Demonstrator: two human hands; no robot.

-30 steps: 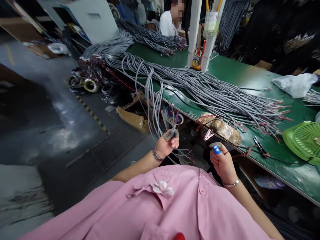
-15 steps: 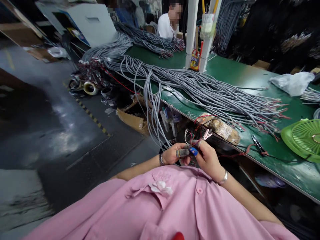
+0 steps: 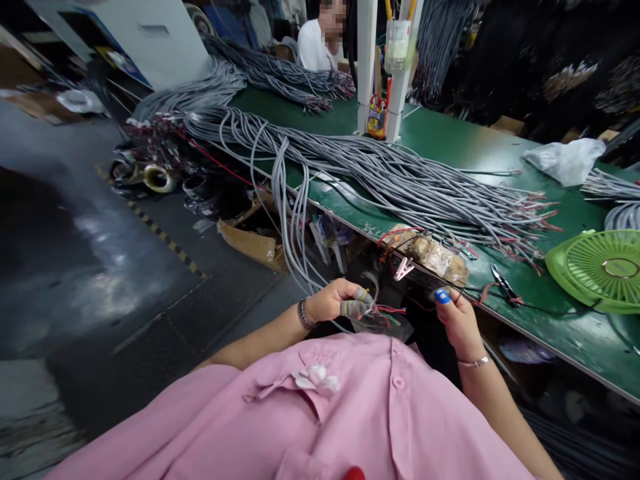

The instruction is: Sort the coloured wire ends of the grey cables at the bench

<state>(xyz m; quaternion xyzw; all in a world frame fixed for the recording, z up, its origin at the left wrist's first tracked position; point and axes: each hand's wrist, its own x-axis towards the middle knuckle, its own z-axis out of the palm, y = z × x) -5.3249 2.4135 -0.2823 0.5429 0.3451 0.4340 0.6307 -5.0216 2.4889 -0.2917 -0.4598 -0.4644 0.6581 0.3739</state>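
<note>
My left hand (image 3: 345, 300), with grey covers on its fingertips, pinches the end of a grey cable. Thin red, green and white wires (image 3: 390, 312) fan out from its fingers to the right. My right hand (image 3: 453, 313) is apart from it, near the table's front edge, with blue tape on the thumb. Its fingers are pinched together; what lies between them is too small to name. A pink clip (image 3: 403, 269) hangs between the hands, just above them. Several grey cables (image 3: 295, 220) droop from the table edge down toward my left hand.
A long bundle of grey cables (image 3: 380, 173) lies on the green table (image 3: 440, 133). Near its edge are a taped block (image 3: 435, 257), pliers (image 3: 505, 283) and a green fan (image 3: 597, 270). A cardboard box (image 3: 250, 240) stands below. A person (image 3: 315, 43) is across the table.
My hands, together before, are now apart: the right has moved right and the left slightly left. The coloured wire ends now show beyond my left fingers. The view has shifted slightly.
</note>
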